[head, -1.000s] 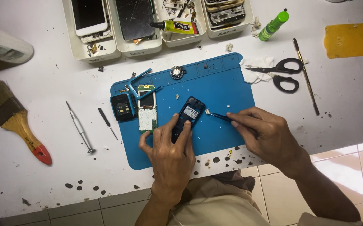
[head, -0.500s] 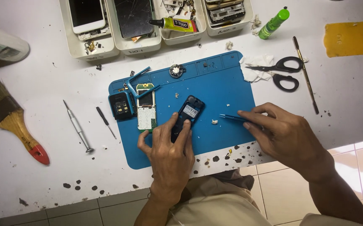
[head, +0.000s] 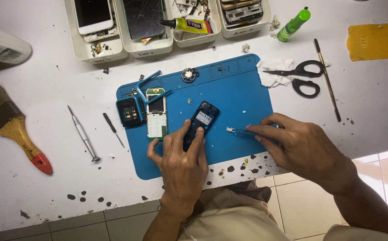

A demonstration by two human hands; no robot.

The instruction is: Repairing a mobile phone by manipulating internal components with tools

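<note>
Bright, even light falls from overhead, washing the white worktop (head: pixel 37 187) almost to glare in the upper right of the frame. Shadows are soft and short, lying close beneath things. Focus is sharp at the centre; the corners bend slightly, and detail softens toward the edges.

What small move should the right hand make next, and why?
Probably bring the tweezers left to the phone shell. The right hand holds their white-tipped end apart from it, while the left hand steadies the shell on the blue mat.
</note>
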